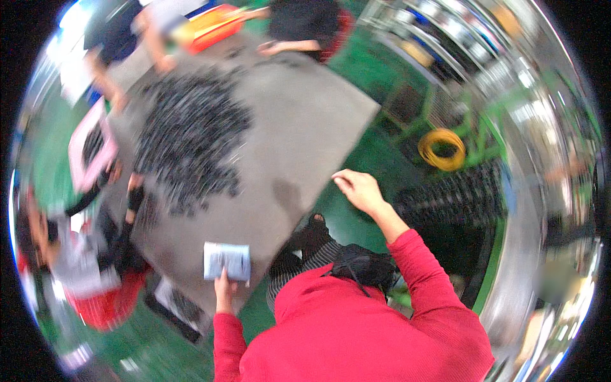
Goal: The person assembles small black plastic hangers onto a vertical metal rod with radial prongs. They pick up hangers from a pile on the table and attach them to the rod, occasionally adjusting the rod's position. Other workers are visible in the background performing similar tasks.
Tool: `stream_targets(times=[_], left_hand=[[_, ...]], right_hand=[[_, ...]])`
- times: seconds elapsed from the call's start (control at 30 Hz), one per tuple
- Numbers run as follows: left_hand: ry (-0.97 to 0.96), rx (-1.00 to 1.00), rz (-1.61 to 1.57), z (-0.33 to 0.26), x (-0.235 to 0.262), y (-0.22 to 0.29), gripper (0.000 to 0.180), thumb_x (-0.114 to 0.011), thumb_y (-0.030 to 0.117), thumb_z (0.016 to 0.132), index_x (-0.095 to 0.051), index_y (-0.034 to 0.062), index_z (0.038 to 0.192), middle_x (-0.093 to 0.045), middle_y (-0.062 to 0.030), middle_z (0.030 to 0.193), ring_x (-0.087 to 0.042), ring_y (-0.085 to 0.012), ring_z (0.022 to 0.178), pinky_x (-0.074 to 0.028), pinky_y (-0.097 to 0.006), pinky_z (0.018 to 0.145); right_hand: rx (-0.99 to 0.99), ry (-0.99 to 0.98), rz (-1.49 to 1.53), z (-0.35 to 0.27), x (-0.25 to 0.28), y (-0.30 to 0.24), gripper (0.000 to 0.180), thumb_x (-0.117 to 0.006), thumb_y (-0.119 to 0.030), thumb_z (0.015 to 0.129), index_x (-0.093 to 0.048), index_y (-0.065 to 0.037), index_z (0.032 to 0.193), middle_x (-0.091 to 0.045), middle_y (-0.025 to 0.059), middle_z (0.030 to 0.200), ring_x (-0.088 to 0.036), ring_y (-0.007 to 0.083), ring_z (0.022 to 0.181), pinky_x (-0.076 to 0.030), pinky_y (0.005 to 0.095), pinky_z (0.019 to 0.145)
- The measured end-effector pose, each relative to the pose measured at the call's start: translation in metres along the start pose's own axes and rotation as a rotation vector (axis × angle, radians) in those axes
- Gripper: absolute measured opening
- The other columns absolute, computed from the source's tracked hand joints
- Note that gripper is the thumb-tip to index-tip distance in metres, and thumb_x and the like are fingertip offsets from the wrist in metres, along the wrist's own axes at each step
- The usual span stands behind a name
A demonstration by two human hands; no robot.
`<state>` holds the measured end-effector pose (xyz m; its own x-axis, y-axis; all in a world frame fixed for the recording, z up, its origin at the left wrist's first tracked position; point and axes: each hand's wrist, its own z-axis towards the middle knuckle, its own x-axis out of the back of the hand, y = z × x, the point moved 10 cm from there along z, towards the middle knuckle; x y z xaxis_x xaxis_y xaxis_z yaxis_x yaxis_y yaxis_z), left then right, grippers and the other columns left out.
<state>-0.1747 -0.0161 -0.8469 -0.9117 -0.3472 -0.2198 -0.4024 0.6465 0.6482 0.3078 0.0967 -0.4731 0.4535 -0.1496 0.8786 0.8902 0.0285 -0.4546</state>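
My left hand [224,291] grips the lower edge of a flat, pale blue and white packet [228,262], its thumb lying on top. The packet is over the near corner of a grey table [299,121]. My right hand [361,193] hangs in the air just off the table's right edge, fingers curled together, with nothing visible in them. Across the table's left half spreads a large heap of small black pieces [191,134], blurred, so their kind does not show. A dark patch [286,193] marks the tabletop between my hands.
Several people work around the table's far and left sides. A pink tray [92,146] stands at the left and an orange tray [213,27] at the far side. Stacked black parts [452,194] and a yellow coil [441,149] are at the right, below metal shelves [439,41].
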Motion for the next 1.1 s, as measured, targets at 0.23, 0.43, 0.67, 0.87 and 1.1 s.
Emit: stream_targets(times=[0.23, 0.43, 0.67, 0.87, 1.1], left_hand=[[-0.303, 0.244, 1.232, -0.04, -0.003, 0.024, 0.062, -0.037, 0.057, 0.093, -0.065, 0.0011, 0.088, -0.067, -0.0131, 0.074, -0.063, -0.0234, 0.059, -0.05, -0.039, 0.051], [-0.365, 0.145, 1.266, -0.047, -0.099, 0.04, 0.038, -0.046, 0.035, 0.096, -0.064, 0.0018, 0.097, -0.069, -0.0114, 0.078, -0.066, -0.0201, 0.061, -0.052, -0.031, 0.05], [-0.339, 0.023, 1.146, -0.04, -0.294, -0.017, 0.028, -0.052, 0.027, 0.093, -0.062, 0.0009, 0.098, -0.067, -0.0088, 0.075, -0.06, -0.0151, 0.057, -0.047, -0.028, 0.048], [-0.453, 0.087, 1.161, -0.054, -0.442, -0.097, 0.033, -0.064, 0.033, 0.086, -0.063, 0.0009, 0.095, -0.069, -0.016, 0.094, -0.066, -0.0218, 0.088, -0.05, -0.033, 0.076], [-0.484, -0.052, 1.437, -0.047, -0.532, -0.098, 0.033, -0.065, 0.033, 0.086, -0.063, 0.001, 0.092, -0.069, -0.0167, 0.089, -0.067, -0.0235, 0.084, -0.051, -0.034, 0.072]], right_hand=[[-0.549, 0.356, 0.021, -0.137, 0.113, 0.142, 0.017, -0.061, -0.022, 0.087, -0.068, -0.009, 0.095, -0.068, 0.009, 0.095, -0.066, 0.0268, 0.086, -0.053, 0.0358, 0.075], [-0.654, 1.077, -0.047, -0.275, 0.326, 0.226, 0.015, -0.063, -0.008, 0.087, -0.067, -0.001, 0.099, -0.068, 0.0069, 0.096, -0.062, 0.0152, 0.089, -0.048, 0.0285, 0.082], [-0.804, 1.201, 0.335, -0.344, 0.445, 0.407, 0.095, -0.079, -0.016, 0.074, -0.02, -0.011, 0.148, -0.031, 0.0192, 0.146, -0.025, 0.0298, 0.139, -0.027, 0.0414, 0.11], [-0.382, 1.235, 0.68, -0.279, 0.453, 0.446, 0.091, -0.076, -0.004, 0.071, -0.024, -0.005, 0.145, -0.035, 0.0184, 0.143, -0.034, 0.0274, 0.134, -0.032, 0.042, 0.107], [-0.515, 1.26, 0.838, -0.259, 0.444, 0.437, 0.014, -0.06, -0.004, 0.088, -0.058, -0.003, 0.101, -0.044, -0.0033, 0.058, -0.035, 0.0047, 0.043, -0.034, 0.0242, 0.046]])
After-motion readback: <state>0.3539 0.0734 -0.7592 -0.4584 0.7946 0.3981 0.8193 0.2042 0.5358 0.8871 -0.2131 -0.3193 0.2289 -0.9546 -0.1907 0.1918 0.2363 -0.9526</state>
